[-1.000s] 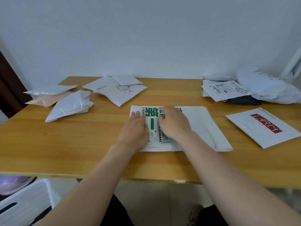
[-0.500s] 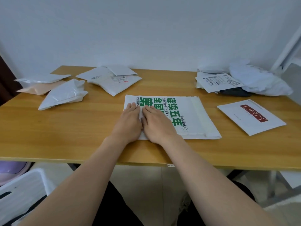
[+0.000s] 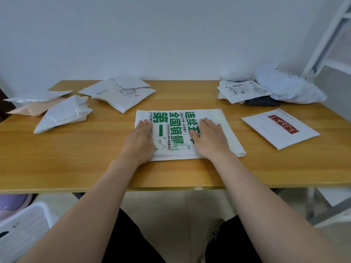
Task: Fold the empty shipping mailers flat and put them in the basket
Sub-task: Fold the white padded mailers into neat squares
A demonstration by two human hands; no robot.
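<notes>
The wooden tabletop point(image 3: 76, 158) carries everything that is left to do, and that is nearly all of the task. Below its near left corner stands the white basket point(image 3: 28, 211); only a corner of it is in view, and what it holds cannot be seen. A loose group of mailers point(image 3: 121, 93) lies at the far left, some puffed and crumpled, and a heap of labelled mailers point(image 3: 266, 90) sits at the far right, none of them folded as far as the view shows. A flat white mailer with a red logo point(image 3: 281, 128) lies alone near the right edge. In the middle, close to the person, lies the green-printed mailer point(image 3: 174, 130), spread flat and not yet folded. The left hand point(image 3: 139, 141) rests palm down on its left end, fingers straight and together. The right hand point(image 3: 210, 139) presses on its right part in the same way, well apart from the other. I judge this to be the smoothing step before the first fold.
</notes>
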